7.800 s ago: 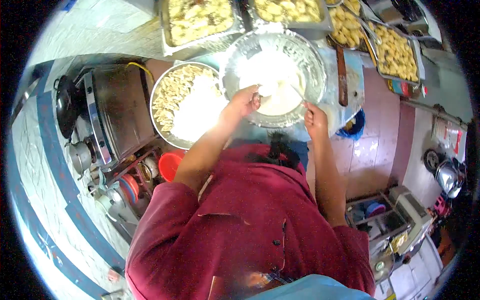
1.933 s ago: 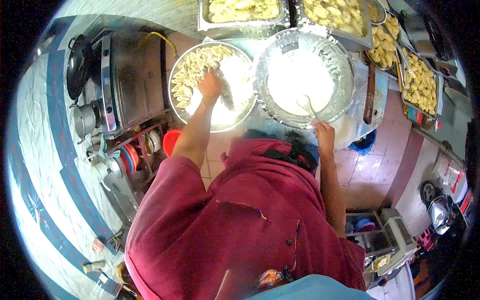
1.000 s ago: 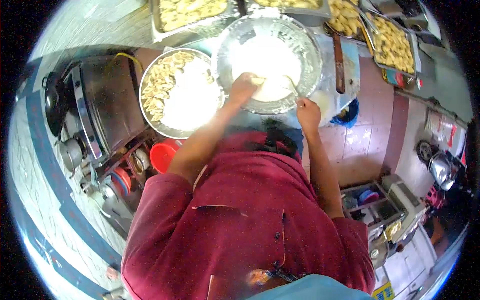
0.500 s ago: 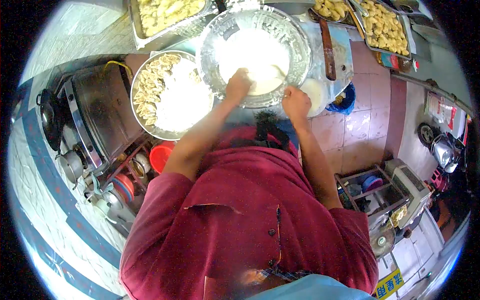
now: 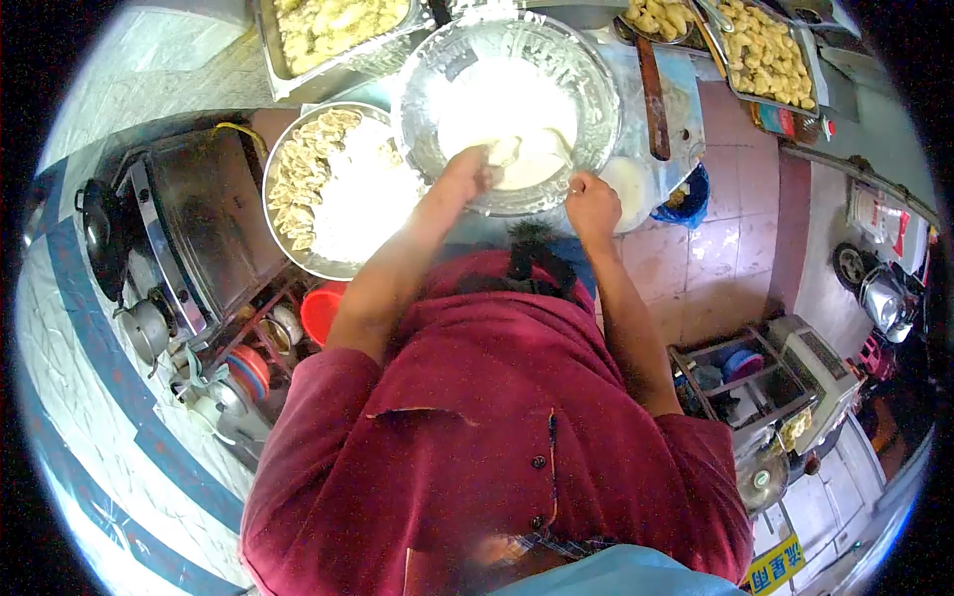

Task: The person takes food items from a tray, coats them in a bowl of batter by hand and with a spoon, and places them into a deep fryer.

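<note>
A large metal basin (image 5: pixel 417 109) holds pale, liquid batter (image 5: pixel 532 171), partly washed out by glare. My left hand (image 5: pixel 465 177) reaches over its near rim, fingers bent together just above the batter. A pale lump lies by those fingertips; whether they hold it is unclear. My right hand (image 5: pixel 593 207) is closed in a fist at the basin's near right rim. A curved, spoon-like edge shows in the batter close to this fist, but what the fingers grip is hidden. Left of the basin, a round metal bowl (image 5: pixel 273 223) contains folded, brownish pieces (image 5: pixel 303 189) and a glaring white mass.
Trays of yellowish pieces stand at the back left (image 5: pixel 338 30) and back right (image 5: pixel 765 60). A wooden handle (image 5: pixel 651 99) points toward me right of the basin. Beside my right hand is a pale round container (image 5: pixel 628 194); a blue-lined bin (image 5: pixel 686 197) stands farther right.
My left hand has shifted slightly left and down, toward the basin's near rim. A pale lump now shows beside its fingertips. My right hand stays nearly in place.
</note>
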The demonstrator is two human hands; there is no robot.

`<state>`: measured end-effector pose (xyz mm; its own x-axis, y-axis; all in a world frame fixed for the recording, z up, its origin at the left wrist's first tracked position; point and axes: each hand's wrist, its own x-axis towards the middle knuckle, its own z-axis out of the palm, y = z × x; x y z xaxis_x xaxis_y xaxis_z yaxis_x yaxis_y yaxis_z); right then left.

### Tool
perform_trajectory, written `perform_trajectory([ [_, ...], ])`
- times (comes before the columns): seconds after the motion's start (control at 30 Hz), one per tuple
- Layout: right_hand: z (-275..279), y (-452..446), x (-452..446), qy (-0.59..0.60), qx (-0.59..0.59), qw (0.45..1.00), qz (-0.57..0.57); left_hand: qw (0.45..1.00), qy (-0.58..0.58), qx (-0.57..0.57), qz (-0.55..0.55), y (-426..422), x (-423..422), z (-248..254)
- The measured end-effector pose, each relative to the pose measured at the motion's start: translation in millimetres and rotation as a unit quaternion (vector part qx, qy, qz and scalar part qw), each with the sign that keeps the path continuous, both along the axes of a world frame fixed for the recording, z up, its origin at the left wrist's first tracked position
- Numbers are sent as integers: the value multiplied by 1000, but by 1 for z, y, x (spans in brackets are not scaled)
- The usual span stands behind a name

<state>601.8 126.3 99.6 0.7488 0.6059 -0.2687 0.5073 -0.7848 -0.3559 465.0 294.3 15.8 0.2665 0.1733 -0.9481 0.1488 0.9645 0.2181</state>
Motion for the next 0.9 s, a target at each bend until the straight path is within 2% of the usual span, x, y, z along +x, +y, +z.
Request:
perform_trajectory([
  [0.1,-18,-10,-9,27,20,999,11,1000,-9,-5,13,1,-6,-1],
  [0.2,-54,-11,-20,281,70,956,-36,997,-45,-58,16,1,5,48],
  [0.27,-113,-25,-11,346,211,914,10,997,-62,-39,-6,-5,2,61],
  [0.3,-86,-16,-6,398,241,882,-70,997,-70,-27,-13,-4,1,62],
  [0.37,-26,12,14,564,230,727,-319,991,-123,-56,21,-8,-8,28],
  [0.4,-32,8,21,526,251,764,-277,986,-149,-66,39,-3,-11,18],
  [0.43,-50,0,28,487,273,796,-234,989,-130,-45,52,-3,-11,31],
  [0.5,-64,2,21,429,246,857,-149,987,-133,-62,56,-2,-12,12],
  [0.57,-60,2,10,380,143,912,-65,989,-97,-73,81,-2,-10,24],
  [0.6,-26,15,-2,498,124,833,-205,991,-101,-64,62,-2,-16,19],
  [0.67,-21,20,-5,496,196,820,-207,993,-108,-48,22,-4,-29,-2],
  [0.77,-16,22,15,487,207,800,-283,987,-144,12,64,11,-44,35],
  [0.83,-18,13,25,469,199,823,-250,980,-177,51,73,36,-61,42],
  [0.9,-21,6,29,449,160,848,-231,976,-162,133,65,80,-76,43],
])
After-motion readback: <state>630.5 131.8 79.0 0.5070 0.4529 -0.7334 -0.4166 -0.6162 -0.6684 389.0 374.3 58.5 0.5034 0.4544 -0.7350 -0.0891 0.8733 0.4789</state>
